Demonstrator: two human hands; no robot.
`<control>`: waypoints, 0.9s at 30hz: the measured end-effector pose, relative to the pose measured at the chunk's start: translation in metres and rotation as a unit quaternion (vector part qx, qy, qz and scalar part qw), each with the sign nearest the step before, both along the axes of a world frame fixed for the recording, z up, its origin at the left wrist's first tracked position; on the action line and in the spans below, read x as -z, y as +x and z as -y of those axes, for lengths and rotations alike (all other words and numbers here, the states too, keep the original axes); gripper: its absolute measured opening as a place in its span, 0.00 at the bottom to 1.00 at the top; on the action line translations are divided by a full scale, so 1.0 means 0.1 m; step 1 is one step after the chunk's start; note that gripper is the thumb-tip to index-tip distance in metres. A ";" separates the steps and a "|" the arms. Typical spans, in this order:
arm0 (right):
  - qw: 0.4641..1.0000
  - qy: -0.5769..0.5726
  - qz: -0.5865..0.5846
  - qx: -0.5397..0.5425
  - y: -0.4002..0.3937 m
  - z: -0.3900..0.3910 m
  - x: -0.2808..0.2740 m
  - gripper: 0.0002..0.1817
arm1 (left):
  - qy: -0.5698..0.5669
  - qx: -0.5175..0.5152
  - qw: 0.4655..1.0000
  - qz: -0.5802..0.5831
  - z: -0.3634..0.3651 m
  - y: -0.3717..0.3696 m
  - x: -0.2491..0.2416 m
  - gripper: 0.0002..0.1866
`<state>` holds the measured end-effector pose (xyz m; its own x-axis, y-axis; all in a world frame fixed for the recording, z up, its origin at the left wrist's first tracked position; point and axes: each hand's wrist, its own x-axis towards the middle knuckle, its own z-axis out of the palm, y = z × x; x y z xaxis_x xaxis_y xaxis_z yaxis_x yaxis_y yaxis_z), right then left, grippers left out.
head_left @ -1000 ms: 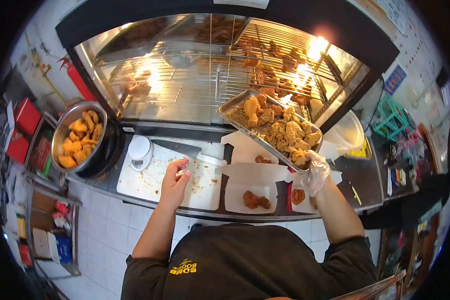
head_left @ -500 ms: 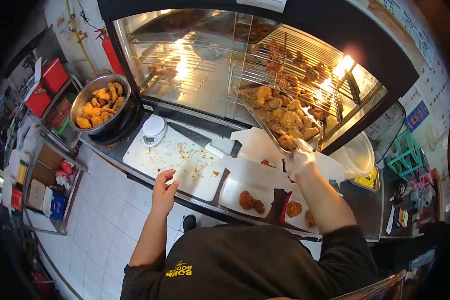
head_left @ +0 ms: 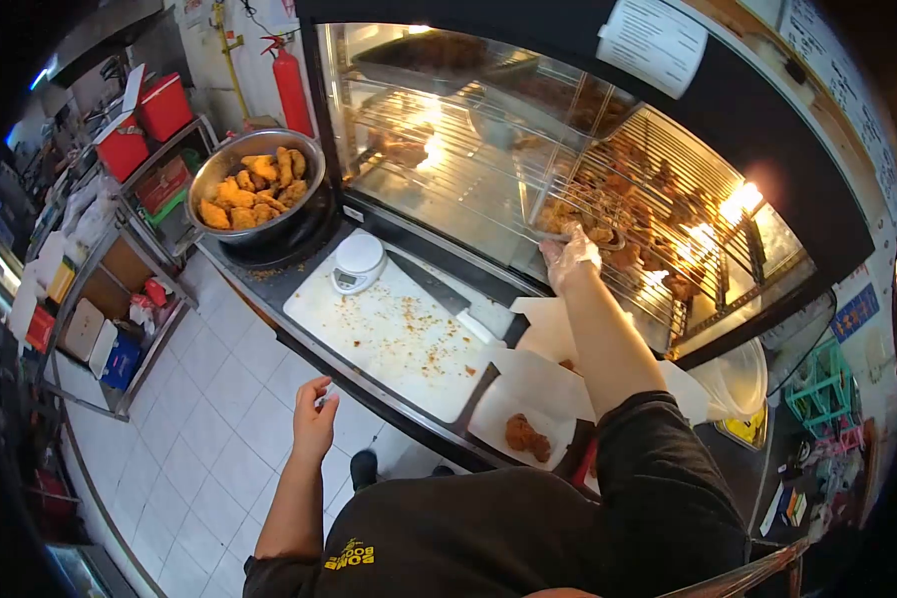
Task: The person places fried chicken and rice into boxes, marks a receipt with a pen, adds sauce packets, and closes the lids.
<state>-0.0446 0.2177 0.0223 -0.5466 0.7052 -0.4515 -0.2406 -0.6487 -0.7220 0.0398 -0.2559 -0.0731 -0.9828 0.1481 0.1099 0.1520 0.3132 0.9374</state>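
My right hand [head_left: 571, 257], in a thin clear glove, is closed on the near end of a metal tray [head_left: 616, 242] of fried chicken. That tray lies inside a lit glass warming cabinet [head_left: 448, 214], on a wire rack. My left hand [head_left: 314, 424] hangs above the floor in front of the counter, fingers apart, holding nothing. Below my right arm, an open white paper box [head_left: 498, 399] holds fried chicken [head_left: 526, 439]. Other boxes beside it are partly hidden by the arm.
A white cutting board [head_left: 389, 344] with crumbs bears a small white scale [head_left: 359, 261]; a knife [head_left: 444, 294] lies along its back edge. At left stands a metal pot [head_left: 201, 189] of fried chicken. A clear plastic tub [head_left: 738, 379] sits at right.
My right hand has moved forward and left, and the chicken tray has slid from over the boxes into the cabinet. My view has shifted; my left hand stays free.
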 end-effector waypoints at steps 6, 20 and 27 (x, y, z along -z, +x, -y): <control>0.993 0.030 -0.070 -0.092 -0.36 -0.05 0.11 0.13 | -0.033 -0.050 0.997 0.049 0.90 -0.07 0.16 0.16; 0.782 0.521 -0.235 0.249 0.21 2.54 -0.41 0.27 | -0.144 0.020 0.989 0.026 4.00 -1.04 0.15 0.18; 0.554 0.800 -0.224 0.059 -1.13 4.83 -1.81 0.29 | -0.183 0.155 0.942 -0.236 4.37 -2.72 -1.05 0.20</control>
